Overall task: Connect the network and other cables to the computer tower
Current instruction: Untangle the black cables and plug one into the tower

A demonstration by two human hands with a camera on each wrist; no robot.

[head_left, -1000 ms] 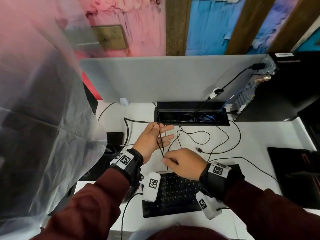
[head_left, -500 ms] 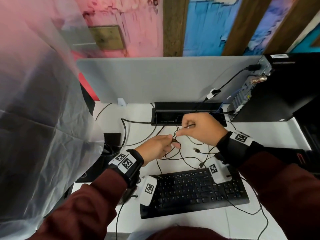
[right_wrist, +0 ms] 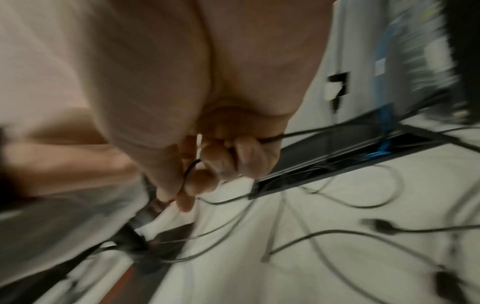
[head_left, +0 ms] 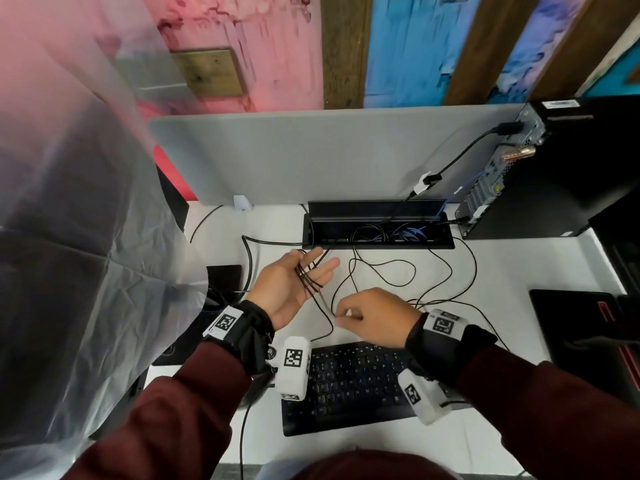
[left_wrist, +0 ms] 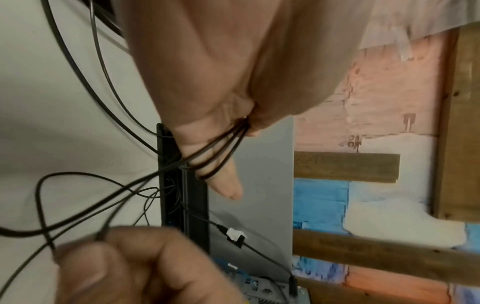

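Note:
The black computer tower [head_left: 554, 168] stands at the back right, rear ports facing left. A thick black cable [head_left: 460, 157] and a blue network cable [head_left: 479, 175] are plugged into it. My left hand [head_left: 311, 268] is palm up with straight fingers. A thin black cable [head_left: 308, 282] is looped around them. In the left wrist view the thumb pins these loops [left_wrist: 221, 156] against the palm. My right hand [head_left: 341, 317] pinches the same thin cable between thumb and forefinger just above the keyboard [head_left: 353, 386]. A loose plug [right_wrist: 376, 224] lies on the desk.
An open black cable tray [head_left: 377, 240] sunk in the white desk holds black and blue cables. A grey divider [head_left: 311, 150] stands behind it. A plastic-covered monitor [head_left: 69, 237] fills the left. A black pad [head_left: 581, 323] lies at the right. Slack cables curl between tray and keyboard.
My right hand has drawn back from the cable tray to just above the keyboard, still on the thin cable. My left hand has turned palm up with straight fingers, with more loops on them.

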